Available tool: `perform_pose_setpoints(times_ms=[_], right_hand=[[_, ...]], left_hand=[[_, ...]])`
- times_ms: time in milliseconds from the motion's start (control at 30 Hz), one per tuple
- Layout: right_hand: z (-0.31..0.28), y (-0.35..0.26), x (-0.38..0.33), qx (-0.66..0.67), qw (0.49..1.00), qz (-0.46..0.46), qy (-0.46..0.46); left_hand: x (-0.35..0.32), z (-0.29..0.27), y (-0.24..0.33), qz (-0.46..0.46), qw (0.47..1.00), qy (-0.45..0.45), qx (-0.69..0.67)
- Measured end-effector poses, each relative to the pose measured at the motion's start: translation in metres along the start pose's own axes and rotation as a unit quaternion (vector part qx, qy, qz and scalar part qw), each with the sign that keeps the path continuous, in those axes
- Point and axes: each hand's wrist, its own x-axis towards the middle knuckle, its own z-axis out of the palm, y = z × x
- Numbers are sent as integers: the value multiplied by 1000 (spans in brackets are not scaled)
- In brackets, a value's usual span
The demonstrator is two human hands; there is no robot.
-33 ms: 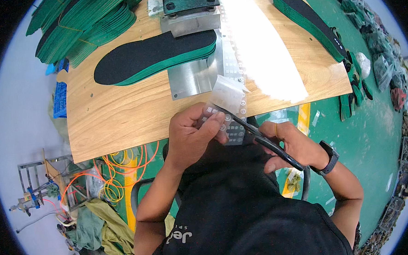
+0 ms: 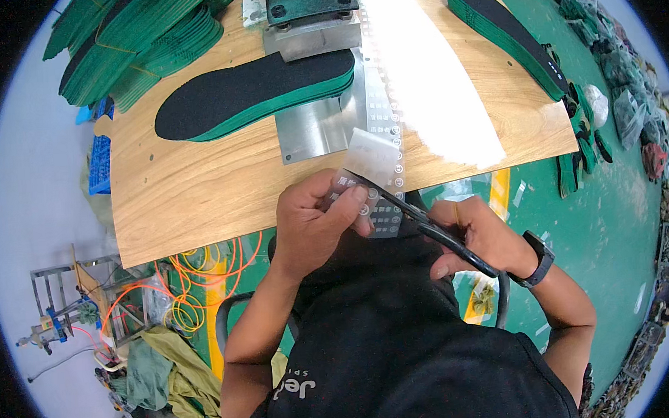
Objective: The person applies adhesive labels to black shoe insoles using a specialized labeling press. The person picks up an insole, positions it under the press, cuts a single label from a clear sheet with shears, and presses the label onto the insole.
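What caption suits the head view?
Left hand holds a clear sticker sheet while right hand cuts it with scissors.

Shoe-insole workshop: stacked green insoles (image 2: 137,45), wooden workbench (image 2: 197,186), press (image 2: 311,13).

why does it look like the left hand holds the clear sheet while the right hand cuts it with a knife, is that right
Not quite. The right hand works black scissors, not a knife; the head view shows both blades meeting at the clear sheet. The rest stands: the left hand holds the sheet at the table edge.
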Motion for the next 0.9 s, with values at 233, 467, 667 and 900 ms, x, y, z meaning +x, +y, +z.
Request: perform_pose_setpoints(times_ms=[233, 467, 667, 900], right_hand=[[8, -4, -3, 6, 999, -20, 36], [18, 12, -38, -20, 987, -116, 112], [52, 50, -100, 102, 953, -75, 275], [-28, 59, -93, -15, 848, 0, 531]], left_hand=[[-7, 3, 1, -73, 994, 23, 82], [-5, 47, 39, -17, 975, -72, 209], [3, 74, 37, -6, 925, -197, 326], [-5, 33, -7, 206, 806, 7, 555]])
